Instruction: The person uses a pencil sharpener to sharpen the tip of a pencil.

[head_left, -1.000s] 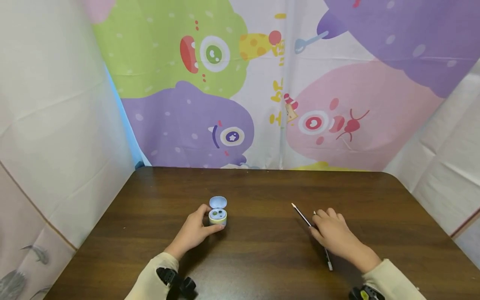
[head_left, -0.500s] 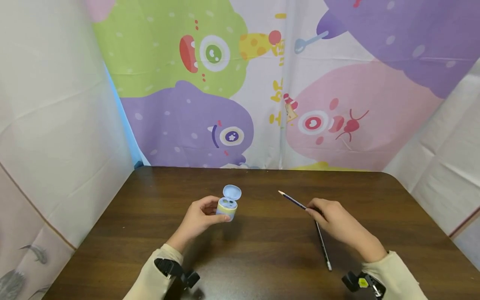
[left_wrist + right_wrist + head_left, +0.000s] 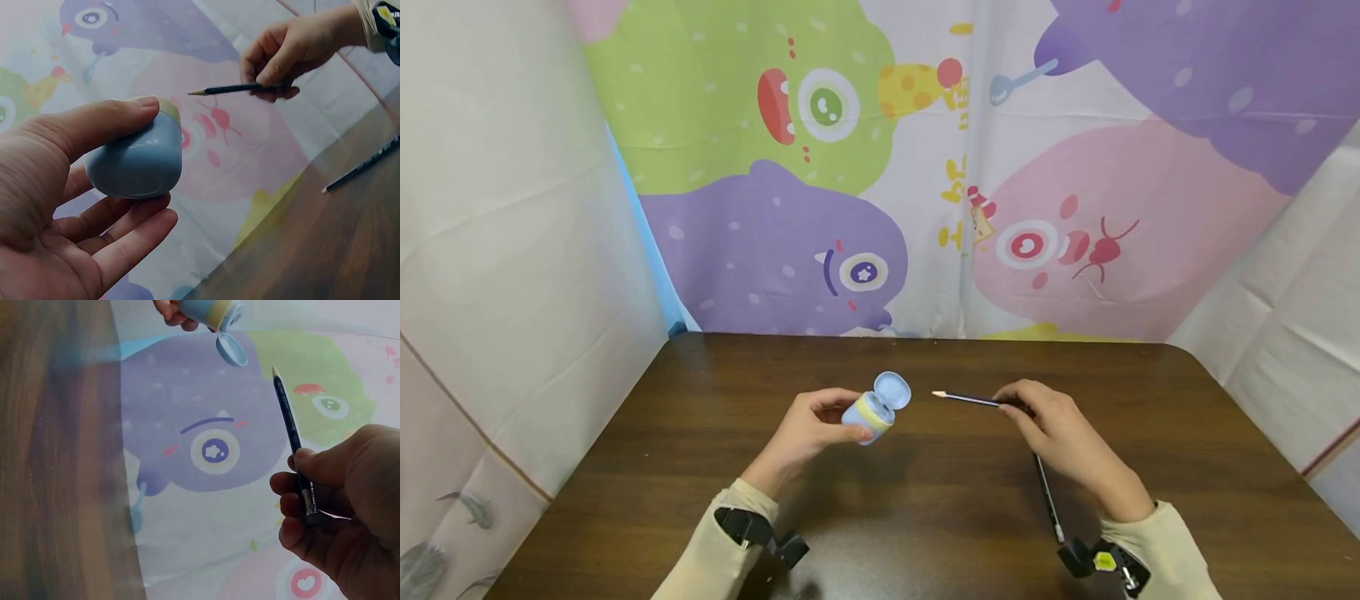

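My left hand (image 3: 808, 433) grips a small blue pencil sharpener (image 3: 868, 417) with a yellow band, thumb on its near side. The sharpener is raised over the table and tilted to the right, its round lid (image 3: 892, 391) flipped up and its holes facing right. My right hand (image 3: 1063, 429) pinches a dark pencil (image 3: 289, 419) between thumb and fingers, its sharpened tip pointing left toward the sharpener, with a short gap between them. A second pencil (image 3: 1047, 498) lies on the table below the right hand, its tip visible in the left wrist view.
The brown wooden table (image 3: 715, 392) reaches back to a cartoon-printed curtain (image 3: 820, 208). White cloth (image 3: 520, 208) hangs along the left side, and more hangs on the right. A black camera is strapped to each wrist.
The sharpener has risen off the table, moved right and tipped toward the right hand. My right hand has picked up one pencil and swung its tip leftward, leaving the other lying.
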`<state>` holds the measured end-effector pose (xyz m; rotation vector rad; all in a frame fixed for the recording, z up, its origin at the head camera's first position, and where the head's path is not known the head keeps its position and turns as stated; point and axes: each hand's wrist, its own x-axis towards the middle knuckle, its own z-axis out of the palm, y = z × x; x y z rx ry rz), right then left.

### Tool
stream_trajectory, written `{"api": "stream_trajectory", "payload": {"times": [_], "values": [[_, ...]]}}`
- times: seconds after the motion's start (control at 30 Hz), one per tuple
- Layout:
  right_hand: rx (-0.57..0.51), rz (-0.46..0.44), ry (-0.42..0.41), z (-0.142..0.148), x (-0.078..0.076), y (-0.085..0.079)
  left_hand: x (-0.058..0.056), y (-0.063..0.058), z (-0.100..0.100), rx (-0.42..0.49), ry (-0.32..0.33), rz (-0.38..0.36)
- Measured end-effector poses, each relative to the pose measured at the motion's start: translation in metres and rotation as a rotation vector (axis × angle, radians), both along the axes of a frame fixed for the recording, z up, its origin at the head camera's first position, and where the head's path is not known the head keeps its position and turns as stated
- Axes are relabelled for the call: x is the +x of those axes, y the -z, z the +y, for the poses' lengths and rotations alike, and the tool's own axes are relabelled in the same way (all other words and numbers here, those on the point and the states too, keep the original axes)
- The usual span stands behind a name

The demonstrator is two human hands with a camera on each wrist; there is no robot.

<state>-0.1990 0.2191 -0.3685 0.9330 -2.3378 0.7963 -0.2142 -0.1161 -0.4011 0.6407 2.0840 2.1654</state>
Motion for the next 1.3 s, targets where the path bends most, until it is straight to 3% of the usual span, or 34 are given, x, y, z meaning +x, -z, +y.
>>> {"api": "stream_trajectory", "payload": {"times": [0.47,0.77,0.9,1.07,1.3], "values": [[-0.02,0.039,-0.082,-0.005,0.005,-0.002,0.003,0.005,0.006,-0.026,0.098,-0.096],[-0.065,0.087,-0.165,-0.013,0.011,-0.003,0.009,0.002,0.01,-0.023,0.164,-0.092],[-0.068,0.156,-0.214,-0.017,0.013,-0.003,0.011,0.0,0.011,-0.015,0.193,-0.092],[-0.043,0.26,-0.27,-0.024,0.015,-0.003,0.012,-0.001,0.01,-0.008,0.205,-0.078],[0.013,0.292,-0.288,-0.03,0.018,-0.003,0.013,-0.003,0.01,-0.022,0.226,-0.051]]}}
